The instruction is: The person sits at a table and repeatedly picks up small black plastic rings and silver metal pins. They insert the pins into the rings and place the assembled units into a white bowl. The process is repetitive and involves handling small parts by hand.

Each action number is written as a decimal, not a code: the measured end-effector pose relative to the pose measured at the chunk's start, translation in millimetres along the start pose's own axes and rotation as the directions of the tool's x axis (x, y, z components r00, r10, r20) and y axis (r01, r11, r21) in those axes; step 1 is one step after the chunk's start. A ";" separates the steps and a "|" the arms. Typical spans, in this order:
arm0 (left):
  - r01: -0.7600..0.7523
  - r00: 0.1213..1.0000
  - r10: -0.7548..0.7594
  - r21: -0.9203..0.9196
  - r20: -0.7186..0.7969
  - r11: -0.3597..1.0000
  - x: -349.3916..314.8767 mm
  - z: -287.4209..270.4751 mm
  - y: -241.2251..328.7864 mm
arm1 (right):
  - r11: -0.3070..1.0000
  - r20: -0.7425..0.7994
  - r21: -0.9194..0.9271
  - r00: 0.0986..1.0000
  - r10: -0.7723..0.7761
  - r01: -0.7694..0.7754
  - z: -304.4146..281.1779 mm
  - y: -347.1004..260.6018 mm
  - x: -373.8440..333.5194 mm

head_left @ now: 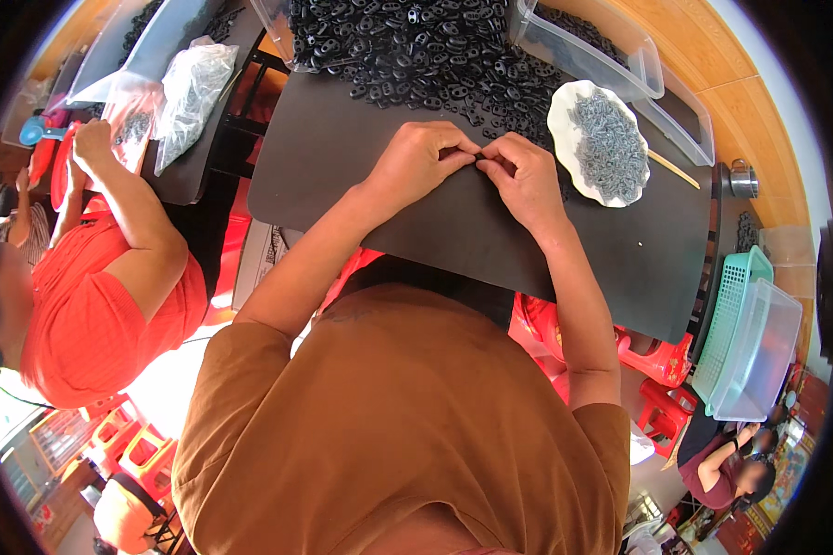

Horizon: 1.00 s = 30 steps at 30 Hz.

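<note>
My left hand [423,159] and my right hand [522,178] meet above the dark table, fingertips pinched together. Between them is a small black piece [478,156], mostly hidden by the fingers; it looks like the oval two-holed plastic pieces [407,46] heaped just beyond my hands. To the right of my right hand stands a white scalloped dish [565,139] full of small grey, translucent parts [611,148]. A thin wooden stick [673,169] pokes out from beside the dish.
Clear plastic bins [588,57] stand at the back right. A mint-green basket [727,314] and a metal cup [742,178] are off the right end of the table [324,139]. At left, a person in red [111,296] works by a plastic bag [194,97]. Red stools [666,412] stand below.
</note>
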<state>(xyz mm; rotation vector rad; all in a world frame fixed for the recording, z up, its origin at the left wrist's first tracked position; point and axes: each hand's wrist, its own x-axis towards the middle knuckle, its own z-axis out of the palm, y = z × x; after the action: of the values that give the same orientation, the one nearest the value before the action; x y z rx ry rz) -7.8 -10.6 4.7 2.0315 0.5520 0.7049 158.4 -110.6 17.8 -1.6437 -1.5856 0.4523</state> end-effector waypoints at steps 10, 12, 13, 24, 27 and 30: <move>0.011 1.000 -0.010 -0.017 0.007 1.000 -0.6 1.5 -3.7 | 0.994 0.000 -0.065 0.996 -0.089 0.088 0.9 3.5 -0.2; -0.012 1.000 0.012 -0.004 0.003 1.000 -0.3 1.8 -4.9 | 0.990 -0.005 -0.099 0.995 -0.105 0.104 2.5 3.0 -0.3; -0.031 1.000 0.031 0.007 0.000 0.999 -0.4 2.3 -6.3 | 0.989 -0.005 -0.107 0.994 -0.105 0.104 2.6 1.7 -0.5; -0.130 0.990 0.132 0.051 -0.045 0.990 2.2 1.0 0.5 | 0.973 0.019 -0.189 0.992 -0.129 0.130 1.6 -5.4 1.1; -0.149 0.988 0.152 0.065 -0.038 0.987 1.9 0.9 -1.2 | 0.972 0.020 -0.203 0.993 -0.119 0.120 2.6 -6.9 1.1; -0.148 0.988 0.151 0.064 -0.041 0.987 2.9 1.4 -2.6 | 0.970 0.016 -0.213 0.993 -0.116 0.117 3.3 -7.9 1.1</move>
<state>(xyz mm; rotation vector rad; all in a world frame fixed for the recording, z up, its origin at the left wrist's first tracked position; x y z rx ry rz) -5.0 -8.3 2.6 2.1344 0.4547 0.8346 150.9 -109.4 21.8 -1.6957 -1.7731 0.2298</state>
